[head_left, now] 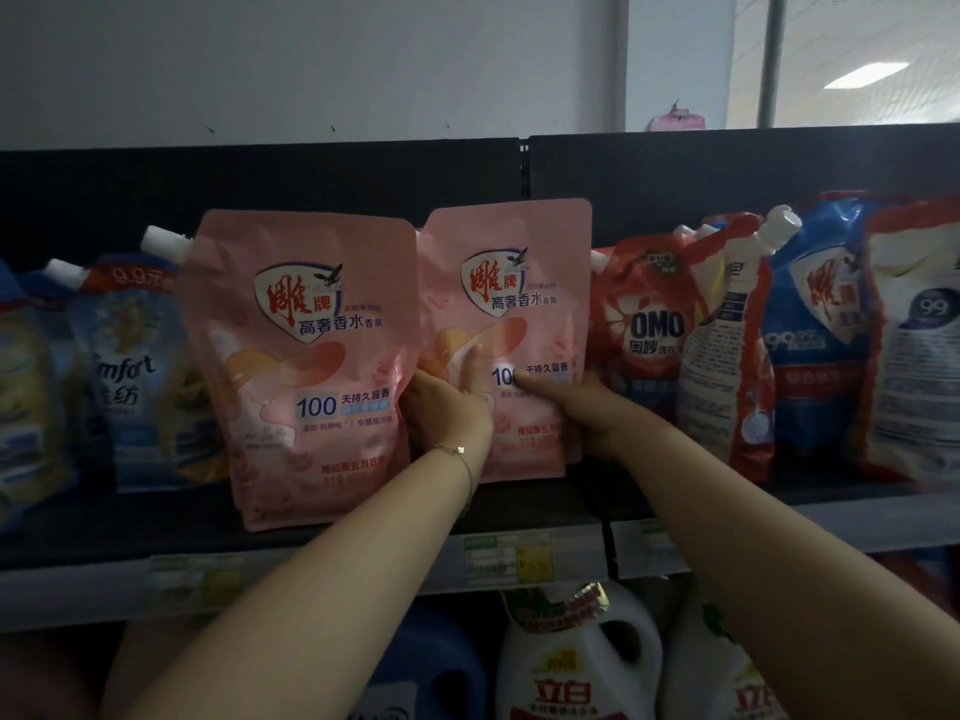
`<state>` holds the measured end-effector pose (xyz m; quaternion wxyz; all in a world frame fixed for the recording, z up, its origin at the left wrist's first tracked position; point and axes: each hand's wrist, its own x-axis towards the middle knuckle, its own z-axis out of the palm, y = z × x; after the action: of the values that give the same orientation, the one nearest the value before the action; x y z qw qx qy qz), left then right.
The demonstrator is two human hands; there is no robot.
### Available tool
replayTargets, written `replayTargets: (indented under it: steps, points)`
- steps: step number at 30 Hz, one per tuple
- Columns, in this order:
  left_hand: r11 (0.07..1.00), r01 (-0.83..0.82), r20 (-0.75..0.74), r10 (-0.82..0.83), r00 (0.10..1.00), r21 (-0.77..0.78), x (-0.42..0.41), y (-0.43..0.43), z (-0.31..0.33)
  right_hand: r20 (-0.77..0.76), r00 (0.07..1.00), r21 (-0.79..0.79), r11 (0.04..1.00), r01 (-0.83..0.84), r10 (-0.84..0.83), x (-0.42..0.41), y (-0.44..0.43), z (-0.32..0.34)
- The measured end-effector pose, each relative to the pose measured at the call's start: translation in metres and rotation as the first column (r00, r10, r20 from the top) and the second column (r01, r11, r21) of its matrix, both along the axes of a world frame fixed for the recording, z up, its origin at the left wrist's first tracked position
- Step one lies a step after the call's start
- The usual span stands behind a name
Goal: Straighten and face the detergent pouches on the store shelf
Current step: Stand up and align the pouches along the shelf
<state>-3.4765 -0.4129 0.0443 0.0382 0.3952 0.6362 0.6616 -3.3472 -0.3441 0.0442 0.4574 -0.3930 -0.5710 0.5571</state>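
Observation:
Two pink detergent pouches stand upright on the dark shelf (519,504), labels facing me. The left pink pouch (311,366) sits closer to the shelf's front edge, its white spout at the upper left. The right pink pouch (524,283) stands further back. My left hand (447,407) holds its lower left edge, with digits lying up its front. My right hand (576,413) holds its lower right edge, thumb stretched across the front over the "100" print. The pouch's lower corners are hidden by my hands.
Blue Comfort pouches (130,366) lean at the left. Red OMO pouches (649,324) and blue-and-white pouches (821,324) crowd the right, some turned sideways. Price labels (498,556) line the shelf edge. White jugs (571,662) stand on the shelf below.

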Motion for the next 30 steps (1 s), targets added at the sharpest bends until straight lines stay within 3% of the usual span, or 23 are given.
replayTargets:
  steps: [8, 12, 17, 21, 24, 30]
  points:
    - [0.983, -0.106, 0.086, 0.12, 0.989, -0.153, 0.033, -0.01, 0.007, 0.124, 0.977, 0.102, 0.982, 0.161, -0.173, -0.001, -0.024, -0.001]
    - [0.983, -0.116, 0.05, 0.124, 0.991, -0.145, 0.056, -0.023, 0.001, 0.242, 0.918, 0.26, 0.933, 0.25, -0.314, 0.004, -0.033, 0.003]
    - [0.985, -0.165, -0.093, 0.16, 0.983, -0.043, 0.056, -0.036, -0.01, 0.36, 0.828, 0.438, 0.862, 0.257, -0.43, 0.021, -0.045, 0.014]
    - [0.991, -0.12, -0.312, 0.131, 0.941, 0.055, 0.05, -0.043, -0.016, 0.343, 0.802, 0.569, 0.787, 0.237, -0.49, 0.04, -0.062, 0.01]
    - [0.997, -0.029, -0.471, 0.063, 0.88, 0.078, 0.047, -0.045, -0.017, 0.359, 0.75, 0.683, 0.704, 0.194, -0.556, 0.053, -0.077, 0.009]
    - [0.99, 0.139, -0.684, -0.095, 0.723, 0.009, 0.05, -0.047, -0.02, 0.413, 0.665, 0.758, 0.64, 0.129, -0.622, 0.079, -0.105, 0.006]
